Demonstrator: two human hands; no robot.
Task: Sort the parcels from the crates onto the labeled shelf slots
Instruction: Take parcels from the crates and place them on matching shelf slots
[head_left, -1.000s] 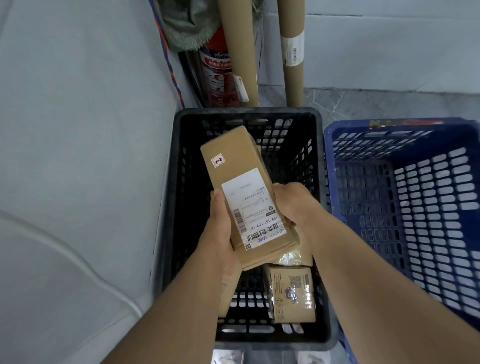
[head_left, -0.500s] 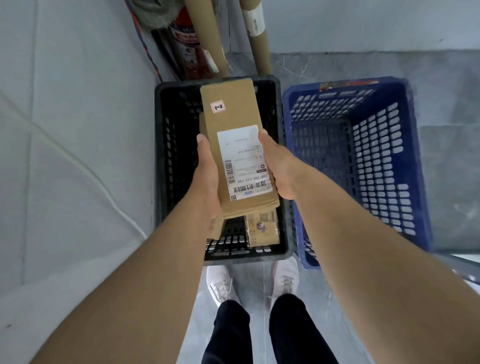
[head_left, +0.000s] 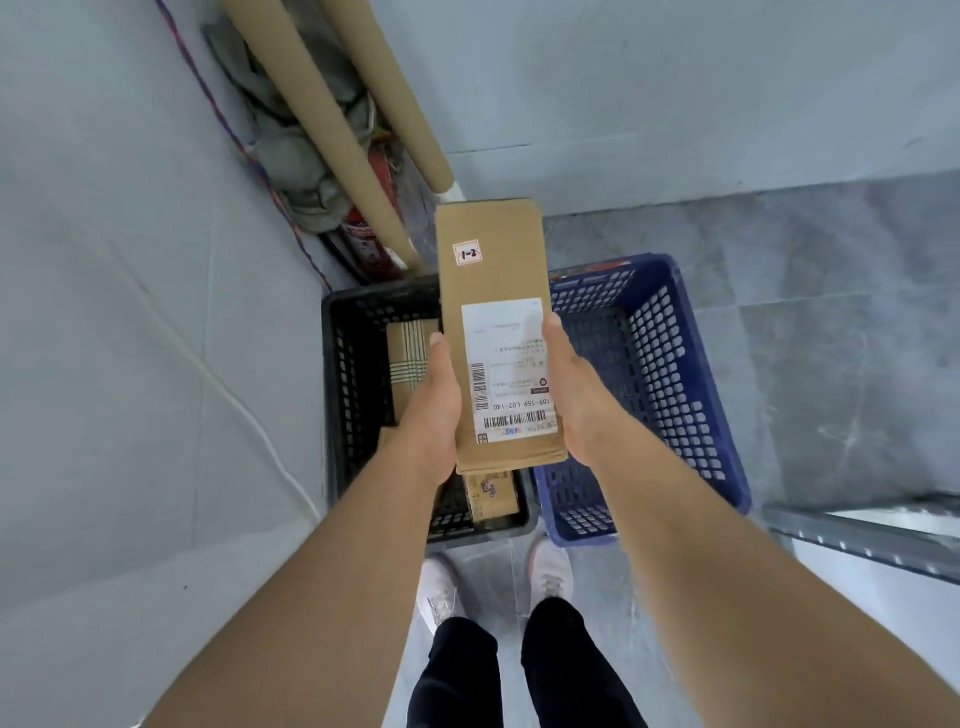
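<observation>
I hold a long flat cardboard parcel (head_left: 493, 280) high above the crates, with a small tag reading "1-2" and a white shipping label on top. My left hand (head_left: 434, 410) grips its left edge and my right hand (head_left: 569, 395) grips its right edge. Below it stands the black crate (head_left: 343, 395), where a taped brown parcel (head_left: 410, 358) and a smaller printed box (head_left: 493, 496) lie. The blue crate (head_left: 675, 395) stands to the right of the black one; no parcel shows inside it.
Two cardboard tubes (head_left: 322, 119) lean in the corner behind the black crate, beside a red extinguisher (head_left: 363, 239) and a grey cloth. A white wall runs along the left. A grey metal shelf edge (head_left: 862, 535) shows at the right. My feet stand just before the crates.
The parcel has risen out of the black crate in both hands and the view has pulled back and up. The taped parcel in the crate has come into sight.
</observation>
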